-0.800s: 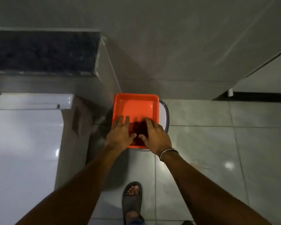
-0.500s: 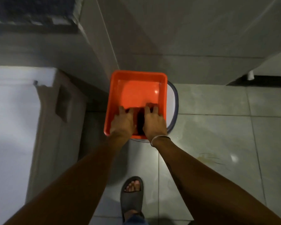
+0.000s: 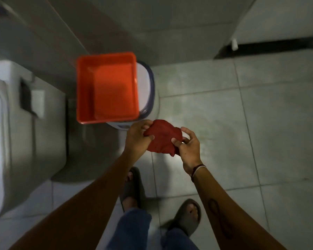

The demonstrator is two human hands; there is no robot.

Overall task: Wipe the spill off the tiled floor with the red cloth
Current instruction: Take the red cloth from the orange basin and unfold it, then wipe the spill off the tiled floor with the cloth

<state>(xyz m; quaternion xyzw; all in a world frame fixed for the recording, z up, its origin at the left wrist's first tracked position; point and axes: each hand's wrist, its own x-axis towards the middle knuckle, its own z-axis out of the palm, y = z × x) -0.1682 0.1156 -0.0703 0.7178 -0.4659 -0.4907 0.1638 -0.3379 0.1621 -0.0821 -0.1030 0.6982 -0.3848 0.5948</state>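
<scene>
Holding the red cloth between them, both hands are raised above the tiled floor, just in front of the orange tub. The left hand pinches the cloth's left edge, thumb on top and fingers curled behind. The right hand grips the right and lower edge, thumb pressed into the fabric, index finger arched over the top corner. The cloth is bunched and slack — a rounded, dark red mass, with a small fold hanging below the right thumb. It touches nothing but the hands.

A thin band circles the right wrist; a dark looped mark shows on the right forearm.

The orange tub is rectangular and rests on a white bucket with a dark rim, which stands against the wall. To the left is a large white appliance with a dark recessed handle in its side.

Below the hands, two feet in grey slide sandals stand on the floor, with blue trouser legs at the lower edge. A bright reflection lies on the tiles under the cloth. Whether the floor there is wet cannot be told — the picture is dim and slightly blurred.
</scene>
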